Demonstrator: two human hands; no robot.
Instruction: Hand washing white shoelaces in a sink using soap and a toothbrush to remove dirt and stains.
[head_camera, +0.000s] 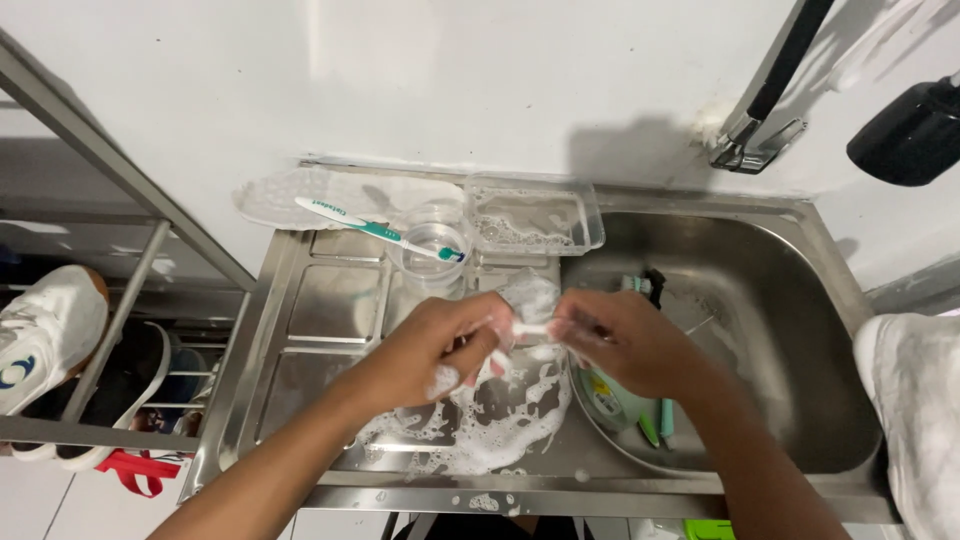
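Stainless steel sink unit (310, 300) seen from above, set against a white wall; ribbed draining board on the left, deep basin (790, 330) on the right. Soap foam (490, 420) is spread across the draining board near the front edge.

Both forearms are brought in from the bottom of the view and angled toward each other, so the hands meet over the edge between board and basin. Left hand (445, 335) is held palm down, fingers curled tight, suds on the knuckles. Right hand (625, 340) is turned inward, fingers bunched at the tips. A small, soapy white object (530, 315) is gripped between both hands, pinched from either side; what kind of thing it is cannot be made out through the foam.

A clear rectangular plastic container (535, 215) is set at the back of the board, suds inside. Just beside it, a clear plastic cup (432, 250) is stood upright, with a white and teal toothbrush (375, 230) laid across its rim. A crumpled clear plastic sheet (300, 195) is lying behind the cup against the wall.

In the basin, under the right wrist, pale green utensils (650, 425) are partly hidden. A white shoe (50, 330) is kept on a rack at far left.
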